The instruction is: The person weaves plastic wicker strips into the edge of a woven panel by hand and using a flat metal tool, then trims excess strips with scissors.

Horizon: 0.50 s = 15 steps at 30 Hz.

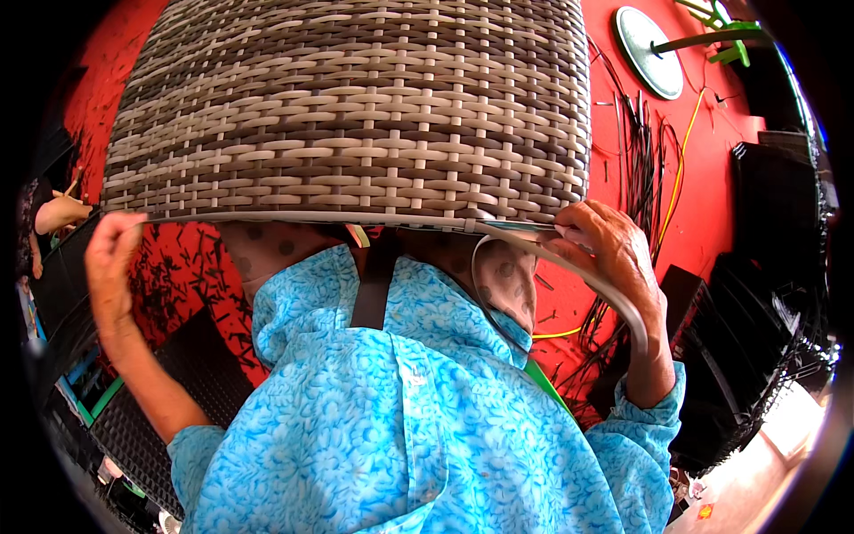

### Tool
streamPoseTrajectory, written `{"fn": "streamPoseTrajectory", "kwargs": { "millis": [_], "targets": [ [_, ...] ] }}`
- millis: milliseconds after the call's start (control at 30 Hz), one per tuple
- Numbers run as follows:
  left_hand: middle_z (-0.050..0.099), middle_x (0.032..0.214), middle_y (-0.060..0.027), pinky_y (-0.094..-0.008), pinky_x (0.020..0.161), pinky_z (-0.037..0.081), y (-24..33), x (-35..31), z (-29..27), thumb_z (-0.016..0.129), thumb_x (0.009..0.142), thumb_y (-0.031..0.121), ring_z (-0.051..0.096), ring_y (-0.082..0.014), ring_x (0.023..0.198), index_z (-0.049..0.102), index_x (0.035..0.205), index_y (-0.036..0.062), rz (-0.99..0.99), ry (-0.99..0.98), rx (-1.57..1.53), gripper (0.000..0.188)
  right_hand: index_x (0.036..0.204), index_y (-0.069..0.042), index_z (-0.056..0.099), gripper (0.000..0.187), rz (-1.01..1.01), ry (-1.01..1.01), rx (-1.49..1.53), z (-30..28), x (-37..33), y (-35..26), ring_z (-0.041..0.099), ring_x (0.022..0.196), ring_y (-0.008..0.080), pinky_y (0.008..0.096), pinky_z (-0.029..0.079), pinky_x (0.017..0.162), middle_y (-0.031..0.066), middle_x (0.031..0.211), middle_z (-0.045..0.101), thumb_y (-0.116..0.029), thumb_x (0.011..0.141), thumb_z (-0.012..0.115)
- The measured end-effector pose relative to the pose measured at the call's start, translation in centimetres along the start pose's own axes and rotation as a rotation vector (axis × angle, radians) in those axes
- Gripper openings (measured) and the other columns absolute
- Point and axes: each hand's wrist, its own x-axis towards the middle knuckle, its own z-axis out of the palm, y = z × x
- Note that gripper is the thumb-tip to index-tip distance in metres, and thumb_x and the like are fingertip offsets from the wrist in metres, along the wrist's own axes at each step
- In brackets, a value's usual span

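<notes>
A large woven panel of grey and brown synthetic rattan [356, 116] stretches out in front of me, its near edge lying across my lap. Along that edge runs a pale grey weaving strip [311, 216], and a loose length of it curves down past my right wrist. At the panel's near left corner, my left hand [114, 267] has its fingertips pinched together at the edge where the strip lies. My right hand [616, 247] is closed around the strip by the near right corner. The tips of the right fingers are partly hidden.
Dark offcuts [173, 294] litter the red floor at left. On the right lie a bundle of long black strips [639, 160], a yellow cord [687, 165] and a round base with a pole [645, 53]. Black woven pieces [747, 329] are stacked far right. Another person's leg [60, 214] shows at far left.
</notes>
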Motion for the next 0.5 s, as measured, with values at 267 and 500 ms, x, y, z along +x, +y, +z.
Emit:
{"fn": "streamPoseTrajectory", "kwargs": {
  "millis": [267, 500],
  "targets": [
    [0.063, 0.081, -0.0087, -0.0360, 0.072, 0.046, -26.8, -11.4, -37.7, 0.061, 0.088, 0.033, 0.059, -0.0247, 0.078, 0.064, 0.093, 0.0022, -0.308, 0.246, 1.464, 0.032, 0.079, -0.004, 0.055, 0.013, 0.135, 0.175, -0.055, -2.6, -3.0, 5.2, 0.058, 0.062, 0.0221, 0.0324, 0.045, 0.058, 0.0081, 0.067, 0.054, -0.011, 0.082, 0.066],
    [0.061, 0.109, -0.0089, -0.0327, 0.089, 0.045, -0.3, -1.4, 3.2, 0.060, 0.089, 0.012, 0.058, -0.0243, 0.101, 0.063, 0.111, 0.0050, 0.146, 0.371, 0.568, 0.023, 0.102, -0.006, 0.050, 0.016, 0.490, 0.532, 0.772, -0.5, -7.1, 7.7, 0.057, 0.063, 0.0093, 0.0225, 0.047, 0.061, 0.0044, 0.077, 0.061, -0.021, 0.099, 0.049]
  ]
}}
